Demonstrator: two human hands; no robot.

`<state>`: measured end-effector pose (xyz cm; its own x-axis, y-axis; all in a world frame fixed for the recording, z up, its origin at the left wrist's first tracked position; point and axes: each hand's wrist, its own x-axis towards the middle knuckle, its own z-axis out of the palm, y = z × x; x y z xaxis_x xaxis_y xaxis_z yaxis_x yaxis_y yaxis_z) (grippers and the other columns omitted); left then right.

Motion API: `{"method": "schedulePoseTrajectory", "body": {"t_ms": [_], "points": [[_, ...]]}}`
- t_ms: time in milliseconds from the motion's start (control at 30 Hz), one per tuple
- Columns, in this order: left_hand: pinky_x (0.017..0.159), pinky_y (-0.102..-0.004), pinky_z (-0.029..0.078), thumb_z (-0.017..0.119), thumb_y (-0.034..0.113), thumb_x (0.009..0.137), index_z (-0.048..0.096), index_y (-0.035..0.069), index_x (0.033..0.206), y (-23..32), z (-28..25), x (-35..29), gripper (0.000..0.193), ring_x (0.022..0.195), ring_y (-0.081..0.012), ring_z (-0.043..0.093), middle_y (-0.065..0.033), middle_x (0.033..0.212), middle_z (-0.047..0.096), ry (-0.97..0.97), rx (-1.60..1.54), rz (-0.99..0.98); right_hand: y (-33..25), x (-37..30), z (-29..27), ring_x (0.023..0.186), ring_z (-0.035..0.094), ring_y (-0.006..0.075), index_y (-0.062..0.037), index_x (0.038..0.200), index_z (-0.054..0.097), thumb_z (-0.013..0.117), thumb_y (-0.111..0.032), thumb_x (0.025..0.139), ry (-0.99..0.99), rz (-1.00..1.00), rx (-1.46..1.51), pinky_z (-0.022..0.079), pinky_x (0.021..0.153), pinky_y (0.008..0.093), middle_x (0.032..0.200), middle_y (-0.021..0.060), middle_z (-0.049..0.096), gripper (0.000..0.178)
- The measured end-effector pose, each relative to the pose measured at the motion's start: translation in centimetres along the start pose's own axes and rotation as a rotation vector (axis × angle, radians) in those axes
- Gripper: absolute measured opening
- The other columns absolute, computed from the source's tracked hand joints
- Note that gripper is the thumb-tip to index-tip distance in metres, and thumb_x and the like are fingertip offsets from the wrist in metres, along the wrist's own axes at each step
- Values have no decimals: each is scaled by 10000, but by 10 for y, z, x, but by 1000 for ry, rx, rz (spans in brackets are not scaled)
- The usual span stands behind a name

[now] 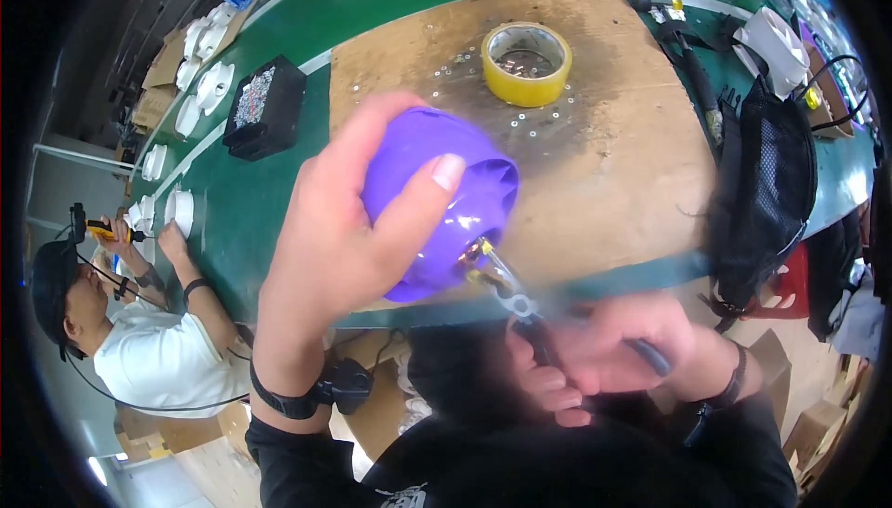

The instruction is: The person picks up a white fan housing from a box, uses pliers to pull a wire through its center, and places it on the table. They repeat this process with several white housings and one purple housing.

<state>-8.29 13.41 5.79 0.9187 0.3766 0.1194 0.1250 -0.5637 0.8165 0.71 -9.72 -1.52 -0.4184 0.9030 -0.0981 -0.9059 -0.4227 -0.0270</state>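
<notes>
My left hand (348, 211) is wrapped round a glossy purple plastic housing (460, 215), rounded, with fin-like ridges on its right side. It is held above the near edge of the cardboard. In my right hand (604, 350) is a pair of pliers (522, 308) with dark handles. The plier jaws reach up to a small brass-coloured metal fitting (474, 253) with a bit of yellow at the housing's lower side. Motion blurs my right hand, and I cannot tell whether the jaws are closed on the fitting.
A stained cardboard sheet (632, 174) covers the green table (232, 257). On it sit a yellow tape roll (527, 67) and scattered small nuts. A black bin (265, 109) of small metal parts stands left, a black mesh bag (771, 174) right. A co-worker (158, 350) handles white parts at far left.
</notes>
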Motion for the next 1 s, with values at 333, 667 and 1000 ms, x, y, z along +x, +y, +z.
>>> {"method": "schedulePoseTrajectory", "body": {"t_ms": [333, 667, 1000], "points": [[785, -366, 546, 778, 320, 755, 587, 11, 1191, 35, 23, 11, 567, 842, -281, 713, -180, 922, 703, -175, 502, -36, 12, -2, 38, 850, 659, 409, 91, 1025, 470, 607, -258, 815, 972, -64, -2019, 512, 751, 474, 908, 297, 612, 429], [722, -377, 560, 772, 317, 763, 617, 69, 1168, 9, 17, -2, 500, 803, -311, 728, -166, 868, 714, 26, 152, 123, 1, -3, 4, 659, 547, 226, -2, 1092, 467, 622, -237, 829, 345, -10, -805, 457, 607, 382, 771, 67, 531, 385], [790, -394, 560, 765, 390, 774, 634, 85, 1180, 16, 4, -8, 524, 879, -334, 716, -162, 952, 717, -24, 245, 34, 24, -3, -21, 699, 437, 116, -56, 1151, 463, 578, -165, 873, -14, -35, -16, 381, 597, 285, 911, 32, 467, 321]]}}
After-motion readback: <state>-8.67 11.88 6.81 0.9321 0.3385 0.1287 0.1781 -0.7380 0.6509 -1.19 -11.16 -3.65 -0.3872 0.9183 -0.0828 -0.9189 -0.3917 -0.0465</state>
